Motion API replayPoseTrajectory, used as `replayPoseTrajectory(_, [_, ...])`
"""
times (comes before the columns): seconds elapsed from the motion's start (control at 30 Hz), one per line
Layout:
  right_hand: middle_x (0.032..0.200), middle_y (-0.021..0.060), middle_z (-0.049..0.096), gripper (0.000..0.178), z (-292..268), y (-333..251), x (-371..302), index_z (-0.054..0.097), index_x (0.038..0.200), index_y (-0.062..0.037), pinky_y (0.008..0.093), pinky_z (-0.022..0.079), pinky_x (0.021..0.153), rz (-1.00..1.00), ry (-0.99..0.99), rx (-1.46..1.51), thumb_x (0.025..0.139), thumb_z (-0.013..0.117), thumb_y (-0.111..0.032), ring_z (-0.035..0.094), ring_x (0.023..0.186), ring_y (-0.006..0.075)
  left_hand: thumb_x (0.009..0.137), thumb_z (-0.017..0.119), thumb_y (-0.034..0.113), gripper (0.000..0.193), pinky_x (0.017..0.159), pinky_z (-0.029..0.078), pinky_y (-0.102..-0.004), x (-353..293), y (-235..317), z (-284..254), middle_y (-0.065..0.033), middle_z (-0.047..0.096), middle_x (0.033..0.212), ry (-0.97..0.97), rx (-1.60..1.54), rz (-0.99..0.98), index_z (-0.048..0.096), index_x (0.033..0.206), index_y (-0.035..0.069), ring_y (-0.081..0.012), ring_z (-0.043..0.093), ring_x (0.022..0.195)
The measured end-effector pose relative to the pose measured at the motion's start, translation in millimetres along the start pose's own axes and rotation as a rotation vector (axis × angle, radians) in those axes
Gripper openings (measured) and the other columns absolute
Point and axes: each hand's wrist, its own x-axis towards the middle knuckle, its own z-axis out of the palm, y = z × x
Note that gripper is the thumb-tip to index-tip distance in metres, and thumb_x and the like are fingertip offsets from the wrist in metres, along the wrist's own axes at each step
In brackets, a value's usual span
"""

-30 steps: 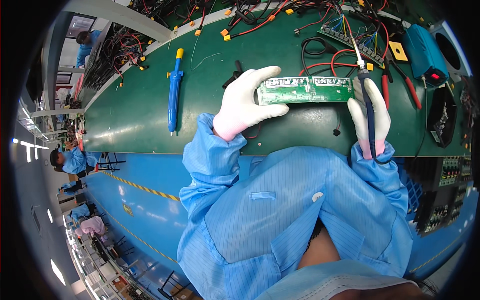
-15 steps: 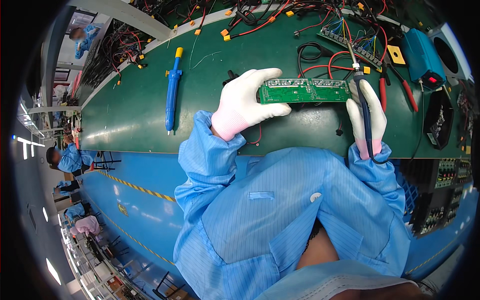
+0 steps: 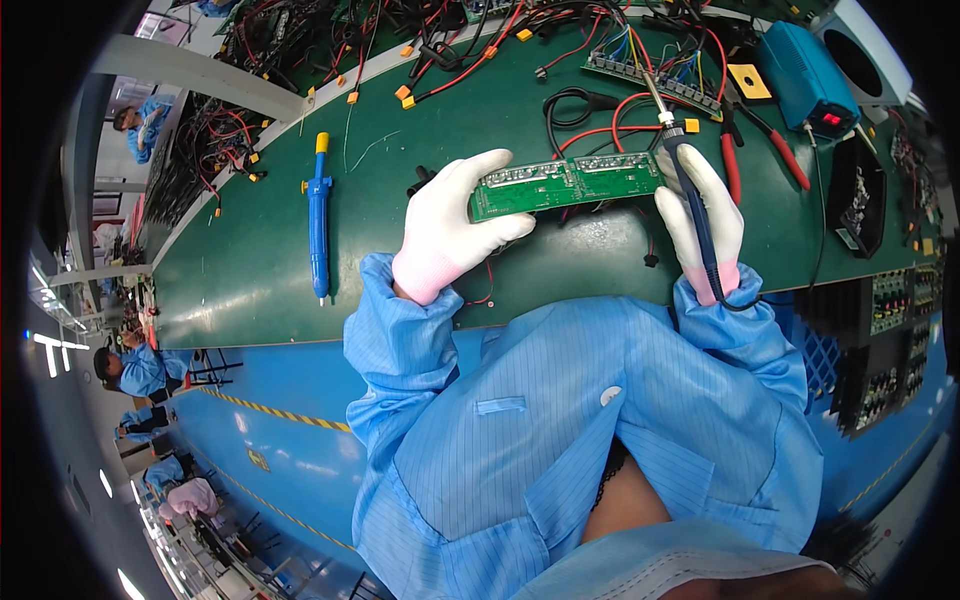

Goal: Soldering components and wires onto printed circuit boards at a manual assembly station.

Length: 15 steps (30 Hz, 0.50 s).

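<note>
A long green circuit board is held level above the bench, with silvery solder patches along its far edge. My left hand, in a white glove with a pink cuff, grips the board's left end between thumb and fingers. My right hand, gloved the same way, holds a dark-handled soldering iron and also meets the board's right end. The iron's tip points away from me, beyond the board. Behind it lies another board with coloured wires.
A blue desoldering pump lies left on the green bench. At the right are red-handled pliers, a teal soldering station and a black tray. Tangled red and black cables cover the far side. Other people sit far left.
The whole view has shifted and turned slightly, so the bench things appear further left. Both hands keep their hold on the board and the iron.
</note>
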Motion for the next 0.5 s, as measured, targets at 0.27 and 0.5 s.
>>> replayPoseTrajectory(0.27, [0.119, 0.0192, 0.062, 0.05, 1.9, 2.3, -1.2, 0.054, 0.126, 0.003, 0.0316, 0.052, 0.09, -0.026, 0.011, 0.033, 0.077, 0.065, 0.007, 0.064, 0.104, 0.0269, 0.065, 0.079, 0.033, 0.068, 0.087, 0.049, -0.0321, -1.9, -3.7, 1.6, -0.0115, 0.064, 0.11, 0.014, 0.029, 0.032, 0.058, 0.122, 0.003, -0.0261, 0.063, 0.096])
replayPoseTrajectory(0.5, [0.119, 0.0198, 0.062, 0.05, 1.1, 3.7, -1.7, 0.053, 0.126, 0.0035, 0.0318, 0.052, 0.09, -0.034, -0.008, -0.009, 0.078, 0.065, 0.007, 0.064, 0.106, 0.0276, 0.062, 0.078, 0.023, 0.069, 0.088, 0.049, -0.0313, -3.1, -2.3, 0.8, -0.0145, 0.065, 0.111, 0.01, 0.001, 0.004, 0.057, 0.124, 0.001, -0.0251, 0.064, 0.096])
